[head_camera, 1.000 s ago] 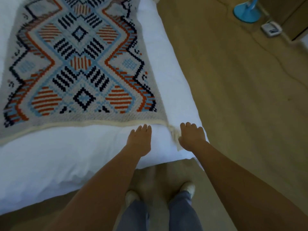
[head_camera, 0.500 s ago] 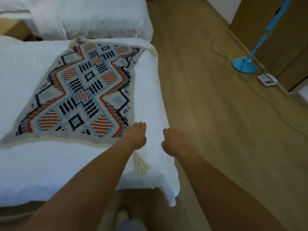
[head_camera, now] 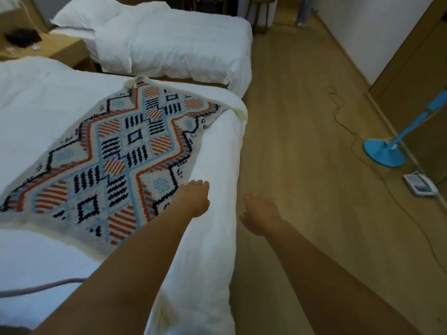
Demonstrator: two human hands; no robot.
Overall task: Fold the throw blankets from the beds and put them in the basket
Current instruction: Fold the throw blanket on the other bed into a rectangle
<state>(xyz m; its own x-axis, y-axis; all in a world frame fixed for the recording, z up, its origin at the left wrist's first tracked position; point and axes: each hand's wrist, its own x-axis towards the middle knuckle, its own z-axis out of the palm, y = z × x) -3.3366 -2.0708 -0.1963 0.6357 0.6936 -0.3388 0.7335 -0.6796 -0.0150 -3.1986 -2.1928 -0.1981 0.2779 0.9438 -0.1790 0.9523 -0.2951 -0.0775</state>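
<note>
A woven throw blanket (head_camera: 125, 151) with orange, blue and black diamond patterns lies spread flat across the near white bed (head_camera: 217, 238). My left hand (head_camera: 193, 199) hovers with relaxed fingers at the blanket's right edge and holds nothing. My right hand (head_camera: 261, 213) is past the bed's side, over the wooden floor, also relaxed and holding nothing. A cream tassel (head_camera: 131, 83) marks the blanket's far corner. No basket is in view.
A second white bed (head_camera: 174, 47) with a pillow (head_camera: 89, 15) stands behind, a wooden nightstand (head_camera: 55, 49) at its left. On the floor to the right are a blue fan base (head_camera: 384, 154), a power strip (head_camera: 419, 184) and a cable (head_camera: 343, 122).
Both hands have left the blanket's near edge and tassel and moved right. My right hand went from the bed corner out over the floor. The view has risen to show the far bed.
</note>
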